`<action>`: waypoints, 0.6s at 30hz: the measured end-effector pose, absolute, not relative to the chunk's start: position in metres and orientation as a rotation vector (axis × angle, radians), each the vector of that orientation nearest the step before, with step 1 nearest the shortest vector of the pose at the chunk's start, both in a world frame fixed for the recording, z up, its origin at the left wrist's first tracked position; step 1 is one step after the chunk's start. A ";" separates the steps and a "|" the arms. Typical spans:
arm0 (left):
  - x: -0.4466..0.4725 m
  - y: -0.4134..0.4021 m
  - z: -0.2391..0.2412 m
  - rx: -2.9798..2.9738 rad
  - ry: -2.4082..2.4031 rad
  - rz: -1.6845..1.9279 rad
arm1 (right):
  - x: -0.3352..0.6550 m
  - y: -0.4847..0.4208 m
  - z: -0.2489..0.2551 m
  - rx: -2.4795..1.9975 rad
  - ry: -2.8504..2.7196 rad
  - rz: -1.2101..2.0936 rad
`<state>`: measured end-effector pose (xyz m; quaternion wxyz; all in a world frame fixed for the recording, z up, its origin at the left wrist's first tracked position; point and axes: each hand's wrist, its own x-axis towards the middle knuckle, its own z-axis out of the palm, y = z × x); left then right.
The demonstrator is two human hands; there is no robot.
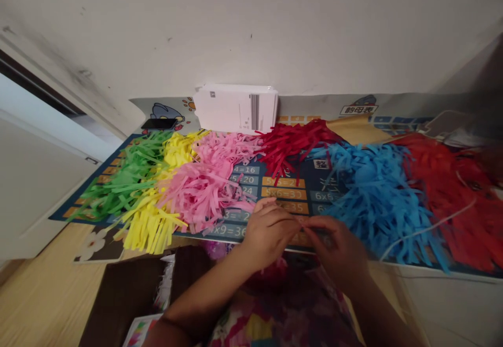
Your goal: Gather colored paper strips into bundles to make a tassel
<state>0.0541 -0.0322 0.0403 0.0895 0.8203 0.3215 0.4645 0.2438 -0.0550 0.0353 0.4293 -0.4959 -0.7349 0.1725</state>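
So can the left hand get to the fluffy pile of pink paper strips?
Probably yes. The left hand sits right beside the pile of pink paper strips, with only bare blue number mat between them.

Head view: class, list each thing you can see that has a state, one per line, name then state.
Left hand: fingertips pinched, meeting the right hand's.
Right hand: fingertips pinched; what they hold is too small to tell.
Pink strips: loose heap on the mat.
Blue strips: loose heap.
Mat: flat, far edge curling up the wall.
White packet: leaning on the wall.
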 end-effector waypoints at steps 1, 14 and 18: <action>0.055 -0.033 0.040 2.451 0.966 1.390 | 0.243 -0.056 0.036 -1.233 -1.835 0.411; 0.062 -0.028 0.035 2.438 0.943 1.441 | 0.247 -0.053 0.034 -1.233 -1.829 0.382; 0.065 -0.023 0.031 2.370 0.968 1.290 | 0.240 -0.056 0.030 -1.241 -1.837 0.377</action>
